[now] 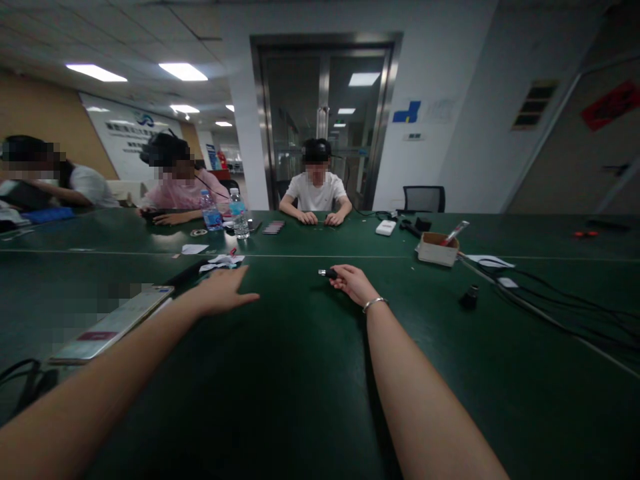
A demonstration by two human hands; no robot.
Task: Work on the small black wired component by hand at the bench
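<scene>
Black plug [329,273] — blurred wall-sign lettering [126,126]

The connector [329,273] was left of the box [436,254], the bottles [240,220] farther left; behind the box stood a chair [424,199], right of it lay paper [489,261].

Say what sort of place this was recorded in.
Probably an office, perhaps a meeting or shared work area: a large green table with people seated at it, metal-framed glass doors, and a wall sign with a logo.
</scene>
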